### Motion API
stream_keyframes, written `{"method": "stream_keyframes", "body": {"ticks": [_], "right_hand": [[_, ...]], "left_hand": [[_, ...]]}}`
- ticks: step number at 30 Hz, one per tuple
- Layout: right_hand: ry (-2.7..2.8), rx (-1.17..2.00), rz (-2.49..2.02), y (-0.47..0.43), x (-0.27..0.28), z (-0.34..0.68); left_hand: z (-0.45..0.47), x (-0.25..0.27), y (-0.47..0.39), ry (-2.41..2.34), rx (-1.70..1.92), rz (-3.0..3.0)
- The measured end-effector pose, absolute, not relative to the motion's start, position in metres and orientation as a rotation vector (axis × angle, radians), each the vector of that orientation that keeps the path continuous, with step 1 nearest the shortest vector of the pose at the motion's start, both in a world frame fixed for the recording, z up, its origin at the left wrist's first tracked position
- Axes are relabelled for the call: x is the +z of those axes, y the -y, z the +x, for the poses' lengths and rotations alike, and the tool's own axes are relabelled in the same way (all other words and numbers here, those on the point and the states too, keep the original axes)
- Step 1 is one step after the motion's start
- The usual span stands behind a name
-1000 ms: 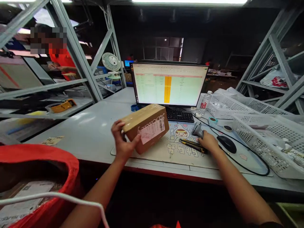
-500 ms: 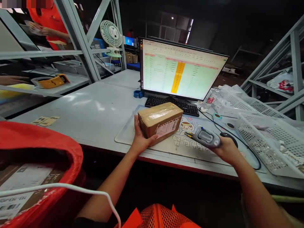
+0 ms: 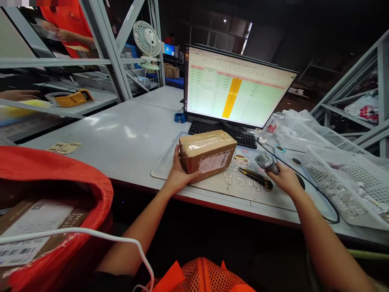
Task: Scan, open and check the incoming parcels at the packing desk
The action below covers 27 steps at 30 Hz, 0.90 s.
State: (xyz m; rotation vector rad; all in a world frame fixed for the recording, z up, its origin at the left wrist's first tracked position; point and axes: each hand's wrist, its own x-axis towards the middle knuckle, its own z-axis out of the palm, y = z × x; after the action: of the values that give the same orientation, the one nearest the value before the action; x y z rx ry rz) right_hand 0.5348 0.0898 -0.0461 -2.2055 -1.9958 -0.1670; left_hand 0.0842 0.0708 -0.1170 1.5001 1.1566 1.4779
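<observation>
My left hand [image 3: 178,173] is closed around the left end of a taped brown cardboard box [image 3: 209,156], its thumb along the near side. The box rests on a printed desk mat [image 3: 219,187], tilted slightly, and a white label with a barcode [image 3: 225,159] faces me. In my right hand [image 3: 285,178] is a grey barcode scanner [image 3: 265,161], gripped by its handle, its head pointing away to the left, near the box's right end. Between box and hand lies a black and yellow utility knife [image 3: 255,177] on the mat.
A monitor [image 3: 237,87] and black keyboard [image 3: 202,127] stand behind the box. White perforated baskets [image 3: 343,190] with plastic bags line the right. At lower left is a red bag [image 3: 100,182] containing a labelled carton. Beyond the metal frame, a person in orange [image 3: 73,24] works.
The scanner in my right hand has swung away from over the utility knife, which now shows whole. The view has shifted slightly; my left hand stays on the box.
</observation>
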Motion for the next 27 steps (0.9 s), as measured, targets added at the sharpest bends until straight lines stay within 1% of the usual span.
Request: {"method": "stream_keyframes", "body": {"ticks": [5, 9, 13, 16, 19, 21, 27], "right_hand": [[1.94, -0.112, -2.326, -0.13, -0.068, 0.529], [1.846, -0.15, -2.364, -0.139, -0.071, 0.518], [1.792, -0.22, -2.143, -0.166, -0.051, 0.485], [1.939, -0.126, -1.963, -0.204, -0.043, 0.444], [2.021, -0.038, -1.921, -0.241, -0.056, 0.417], [1.967, -0.034, -1.943, -0.257, -0.07, 0.412], [1.784, -0.092, -2.005, -0.267, -0.099, 0.421]], "left_hand": [[0.046, -0.104, -0.068, -1.137, 1.295, 1.568], [0.04, -0.11, -0.063, -1.135, 1.301, 1.566], [0.042, -0.115, -0.064, -1.144, 1.317, 1.537], [0.039, -0.116, -0.067, -1.168, 1.28, 1.513], [0.033, -0.118, -0.07, -1.205, 1.236, 1.481], [0.031, -0.119, -0.072, -1.23, 1.226, 1.473], [0.03, -0.121, -0.069, -1.267, 1.185, 1.407]]}}
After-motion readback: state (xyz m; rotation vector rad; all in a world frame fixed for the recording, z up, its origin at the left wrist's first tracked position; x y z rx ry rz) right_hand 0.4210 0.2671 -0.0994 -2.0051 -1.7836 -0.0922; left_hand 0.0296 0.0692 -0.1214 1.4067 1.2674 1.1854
